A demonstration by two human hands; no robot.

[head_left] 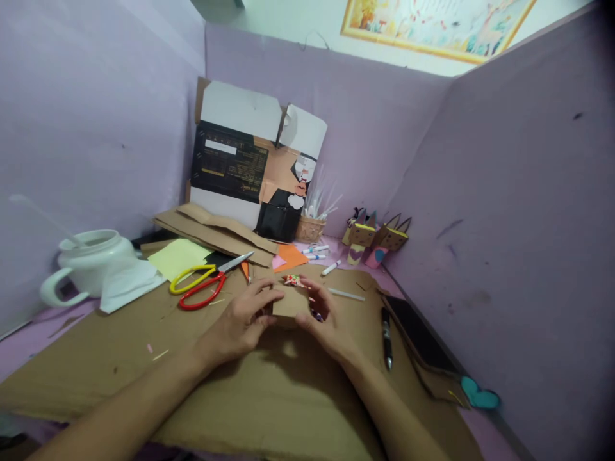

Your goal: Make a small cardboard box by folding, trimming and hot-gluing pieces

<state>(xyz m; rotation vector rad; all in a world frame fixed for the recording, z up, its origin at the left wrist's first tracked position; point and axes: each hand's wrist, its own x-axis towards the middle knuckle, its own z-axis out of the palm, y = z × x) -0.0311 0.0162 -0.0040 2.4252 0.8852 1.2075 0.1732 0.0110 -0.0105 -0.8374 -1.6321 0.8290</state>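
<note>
As both hands close on its two sides, a small cardboard piece [291, 303] sits above the brown cardboard sheet [250, 397].

Left hand [246, 315]: fingers and thumb pinching the piece's left edge. Right hand [329, 317]: thumb on the near right corner, fingers curled round the far side, their exact contact hidden. Piece mid-sheet, shadow below; small bright patterned item [292, 280] just beyond it, what it is unclear. Leftward, scissors [221, 274] with one yellow and one red handle; farther left, a white pot [98, 266]. To the right, a black pen [387, 336] near a dark flat object [420, 333]. Behind, two cardboard figures with pointed ears [362, 234] near the partition.
</note>
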